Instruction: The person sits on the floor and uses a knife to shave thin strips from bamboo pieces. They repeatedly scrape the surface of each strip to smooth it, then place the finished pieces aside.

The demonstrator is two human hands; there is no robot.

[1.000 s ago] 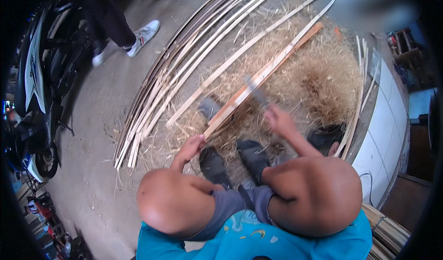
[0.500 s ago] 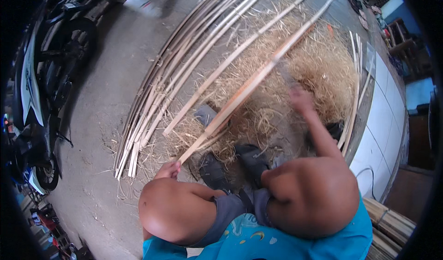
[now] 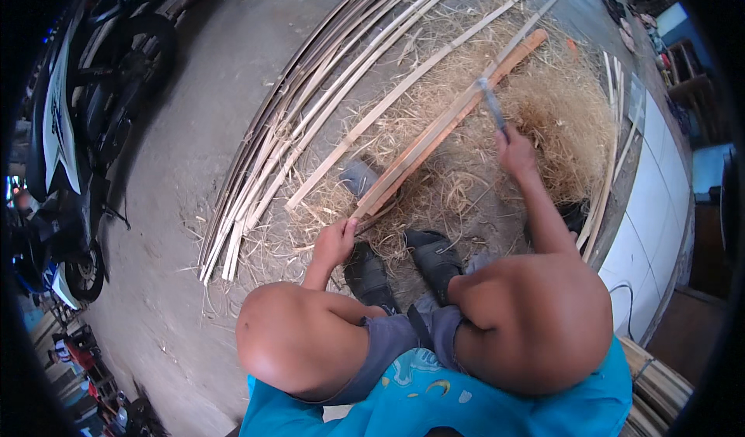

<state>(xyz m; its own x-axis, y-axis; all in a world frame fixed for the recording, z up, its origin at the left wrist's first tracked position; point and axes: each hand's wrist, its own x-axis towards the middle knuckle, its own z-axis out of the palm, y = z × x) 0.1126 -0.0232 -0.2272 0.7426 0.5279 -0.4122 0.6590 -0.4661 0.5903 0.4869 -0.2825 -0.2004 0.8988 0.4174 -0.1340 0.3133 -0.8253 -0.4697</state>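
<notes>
Tan curly wood-shaving heap [image 3: 563, 119] over grey floor [image 3: 171, 204]. Orange-brown long wooden board [image 3: 529, 47] across it. Pale slender wooden strip [image 3: 446, 119] along board, slid forward since half second ago; near end now back beside board's. Left hand [image 3: 335, 239] pinching that end, knee no longer close. Right hand [image 3: 516, 154] gripping grey-bladed knife [image 3: 493, 107], tip at strip.

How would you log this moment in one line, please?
left hand: gripping near end of pale strip | right hand: holding bladed tool at strip | orange-brown board: alongside strip | shavings: on floor
</notes>
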